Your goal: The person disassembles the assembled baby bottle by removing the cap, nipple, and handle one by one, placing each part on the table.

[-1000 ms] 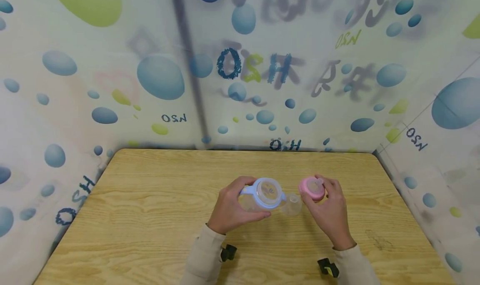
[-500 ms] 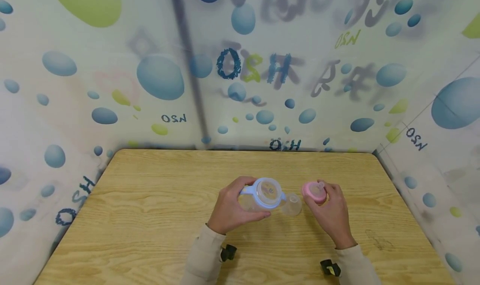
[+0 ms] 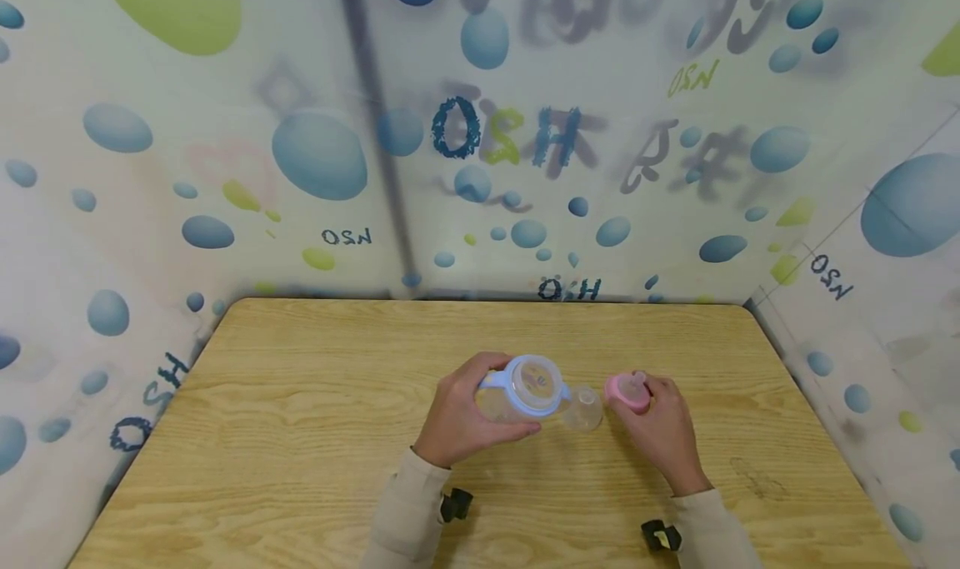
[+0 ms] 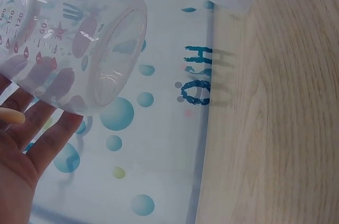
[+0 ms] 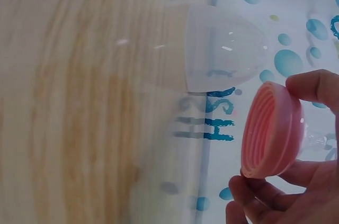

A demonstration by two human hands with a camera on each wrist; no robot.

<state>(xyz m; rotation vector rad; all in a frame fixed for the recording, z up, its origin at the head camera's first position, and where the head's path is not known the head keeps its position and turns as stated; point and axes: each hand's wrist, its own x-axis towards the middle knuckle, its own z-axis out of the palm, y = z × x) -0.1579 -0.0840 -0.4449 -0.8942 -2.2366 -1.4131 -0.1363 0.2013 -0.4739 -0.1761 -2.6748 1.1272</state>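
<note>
My left hand (image 3: 465,415) grips a clear baby bottle (image 4: 74,38) with printed measuring marks, held tilted. A light blue collar (image 3: 537,386) with side handles rings its top in the head view. Between thumb and fingers, my right hand (image 3: 663,431) pinches a pink bottle ring (image 3: 628,392) fitted with a clear teat (image 3: 636,381). The right wrist view shows the pink ring's threaded inside (image 5: 262,134). A clear domed cap (image 3: 584,409) stands on the table between the hands, partly behind the bottle's right handle.
The wooden table (image 3: 300,436) lies under both hands. Behind it rises a white wall sheet (image 3: 465,219) printed with blue and green drops. A small black clip (image 3: 457,505) sits by the left sleeve, another black clip (image 3: 661,536) by the right sleeve.
My right hand has lowered slightly towards me with the pink ring, and the ring has tilted so its teat points more upward. My left hand and the bottle stay put.
</note>
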